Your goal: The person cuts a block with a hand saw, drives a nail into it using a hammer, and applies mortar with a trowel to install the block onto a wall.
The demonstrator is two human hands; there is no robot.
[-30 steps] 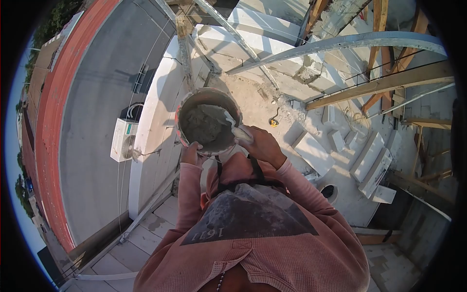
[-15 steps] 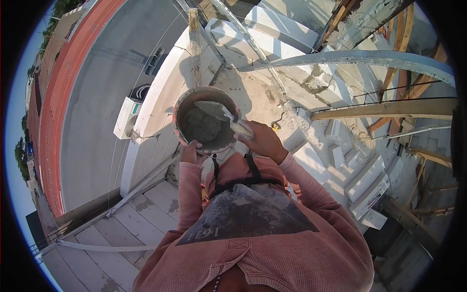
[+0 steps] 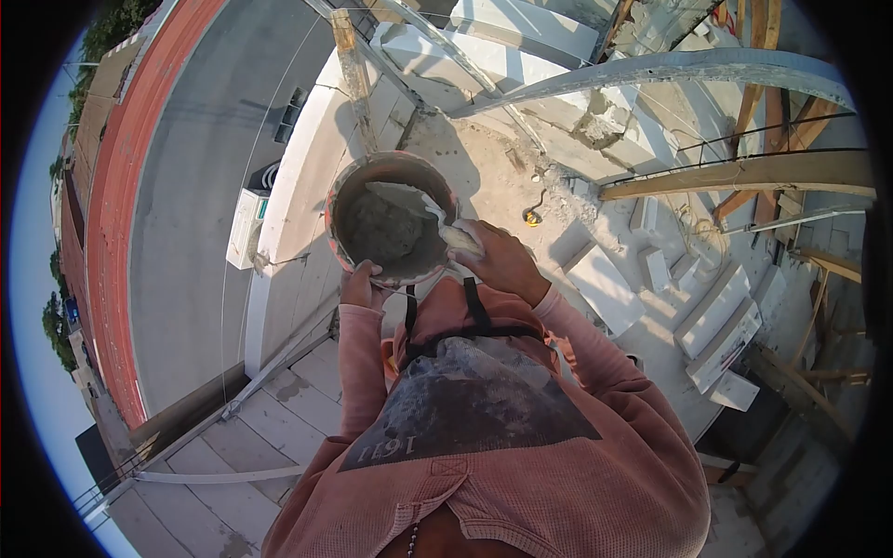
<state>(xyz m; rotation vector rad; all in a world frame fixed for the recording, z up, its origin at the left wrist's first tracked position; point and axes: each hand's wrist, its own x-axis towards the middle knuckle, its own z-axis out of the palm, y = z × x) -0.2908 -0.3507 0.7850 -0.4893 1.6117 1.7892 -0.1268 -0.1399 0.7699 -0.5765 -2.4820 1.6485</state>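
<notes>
A round bucket (image 3: 447,186) with a worn reddish outside hangs in front of my body, its mouth facing up. Wet grey mortar (image 3: 381,228) lies inside it. My left hand (image 3: 361,285) is closed on the near-left rim of the bucket. In my right hand (image 3: 502,263) is the pale handle of a trowel (image 3: 402,197), gripped at the bucket's right edge. The trowel's blade reaches into the bucket, over the mortar and near the far wall.
A pale block wall (image 3: 307,177) runs along the left, with an outdoor air-conditioner unit (image 3: 247,228) beyond it. White blocks (image 3: 603,284) lie on the floor at right. A curved metal beam (image 3: 670,67) and a wooden beam (image 3: 744,177) cross at upper right. A wooden post (image 3: 353,79) stands ahead.
The bucket, my hands and the trowel have shifted slightly left in view. The trowel's blade sits a little further over the mortar. The camera's view has turned slightly.
</notes>
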